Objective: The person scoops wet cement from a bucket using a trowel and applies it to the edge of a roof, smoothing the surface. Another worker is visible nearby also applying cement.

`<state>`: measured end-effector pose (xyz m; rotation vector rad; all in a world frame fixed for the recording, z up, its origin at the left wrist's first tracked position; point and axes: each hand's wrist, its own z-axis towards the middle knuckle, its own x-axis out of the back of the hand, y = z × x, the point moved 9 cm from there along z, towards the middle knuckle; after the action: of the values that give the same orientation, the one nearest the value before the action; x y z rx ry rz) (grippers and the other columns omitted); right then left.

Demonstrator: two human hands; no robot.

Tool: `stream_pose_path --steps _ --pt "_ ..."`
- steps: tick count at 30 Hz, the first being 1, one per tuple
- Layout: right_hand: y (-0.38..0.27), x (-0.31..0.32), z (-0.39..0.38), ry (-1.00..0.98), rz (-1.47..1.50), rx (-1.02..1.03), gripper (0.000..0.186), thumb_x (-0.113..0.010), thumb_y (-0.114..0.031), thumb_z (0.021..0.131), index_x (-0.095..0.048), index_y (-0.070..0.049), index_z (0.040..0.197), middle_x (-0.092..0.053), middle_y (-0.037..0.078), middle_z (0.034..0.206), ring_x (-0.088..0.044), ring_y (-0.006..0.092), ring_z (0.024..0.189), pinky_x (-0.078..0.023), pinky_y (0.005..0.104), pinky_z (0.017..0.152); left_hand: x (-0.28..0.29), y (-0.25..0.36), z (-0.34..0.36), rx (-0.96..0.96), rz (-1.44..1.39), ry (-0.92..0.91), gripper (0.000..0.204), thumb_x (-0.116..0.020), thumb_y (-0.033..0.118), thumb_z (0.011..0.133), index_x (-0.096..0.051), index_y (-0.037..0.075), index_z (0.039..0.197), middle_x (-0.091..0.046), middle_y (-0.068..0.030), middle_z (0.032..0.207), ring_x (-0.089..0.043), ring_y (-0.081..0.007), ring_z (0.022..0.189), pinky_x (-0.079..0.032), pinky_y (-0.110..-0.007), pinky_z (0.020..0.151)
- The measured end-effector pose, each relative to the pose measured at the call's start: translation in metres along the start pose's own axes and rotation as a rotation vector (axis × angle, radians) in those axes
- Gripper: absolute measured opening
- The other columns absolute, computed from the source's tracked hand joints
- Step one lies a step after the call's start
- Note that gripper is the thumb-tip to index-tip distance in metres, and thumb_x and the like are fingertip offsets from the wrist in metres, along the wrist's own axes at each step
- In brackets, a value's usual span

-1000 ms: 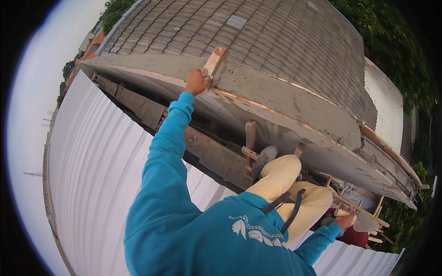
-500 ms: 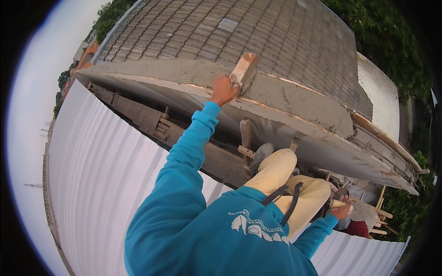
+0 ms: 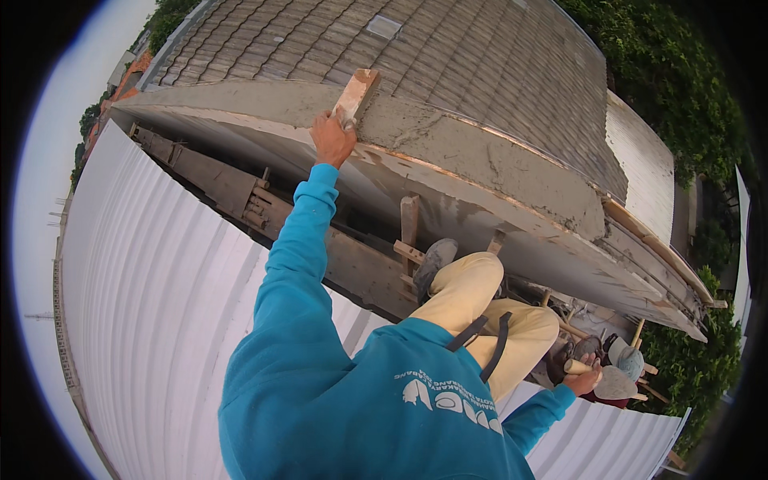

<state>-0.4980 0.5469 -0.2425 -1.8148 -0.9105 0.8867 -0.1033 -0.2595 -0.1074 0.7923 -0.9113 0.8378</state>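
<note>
Along the top of the long grey ledge (image 3: pixel 224 96), the left hand (image 3: pixel 332 139) holds a wooden block (image 3: pixel 358 90), its fingers closed round the lower end while the other end juts over the ledge toward the tiled roof (image 3: pixel 384 56) behind. The block slants across the ledge and appears to rest on it, though its underside is hidden. Just right of the block, wet-looking mortar (image 3: pixel 512 160) covers the ledge top, rough and smeared. Well below the right-hand part of the ledge, the right hand (image 3: pixel 588 376) has its fingers curled round a pale wooden handle (image 3: pixel 574 367) — a flat grey blade (image 3: pixel 616 383) shows beside the hand, but the join between handle and blade cannot be made out. Under the ledge, near its middle, a wooden post (image 3: pixel 409 220) stands beside the person's shoe (image 3: pixel 434 262), with the bent knees in light yellow trousers (image 3: pixel 456 292) next to it. Below the ledge to the left run brown boards (image 3: pixel 212 176), and farther out from it lies a white ridged metal sheet (image 3: pixel 160 248). Leafy trees (image 3: pixel 664 72) rise past the ledge on the right.
</note>
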Motion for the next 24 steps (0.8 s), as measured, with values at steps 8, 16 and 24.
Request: stream_pose_path --steps 8,16,24 --pt "0.028 -0.027 0.005 -0.122 -0.025 -0.111 0.033 -0.06 -0.005 0.095 -0.045 0.006 0.121 -0.057 0.019 0.118 -0.063 0.0304 0.111 -0.058 0.0424 0.089 0.04 0.118 -0.024 -0.206 -0.334 0.048 0.05 -0.072 0.02 0.084 -0.064 -0.001 0.129 -0.057 -0.0231 0.115 -0.052 -0.0385 0.109 -0.043 -0.049 0.09" --pt "0.001 -0.058 -0.027 -0.194 -0.098 -0.083 0.036 -0.061 -0.008 0.096 -0.045 0.005 0.126 -0.056 0.018 0.123 -0.062 0.0292 0.114 -0.056 0.0419 0.093 0.007 0.132 -0.055 -0.17 -0.09 0.072 0.049 -0.069 0.022 0.085 -0.064 0.008 0.131 -0.054 -0.0248 0.123 -0.05 -0.0403 0.114 -0.041 -0.051 0.093" --pt "0.001 -0.031 -0.02 -0.129 -0.08 -0.099 0.036 -0.063 -0.009 0.096 -0.047 0.004 0.125 -0.055 0.017 0.128 -0.061 0.0278 0.113 -0.056 0.0404 0.093 0.002 0.02 -0.007 -0.074 0.014 0.094 0.049 -0.068 0.022 0.086 -0.064 0.007 0.132 -0.054 -0.0239 0.121 -0.05 -0.0401 0.114 -0.04 -0.053 0.093"
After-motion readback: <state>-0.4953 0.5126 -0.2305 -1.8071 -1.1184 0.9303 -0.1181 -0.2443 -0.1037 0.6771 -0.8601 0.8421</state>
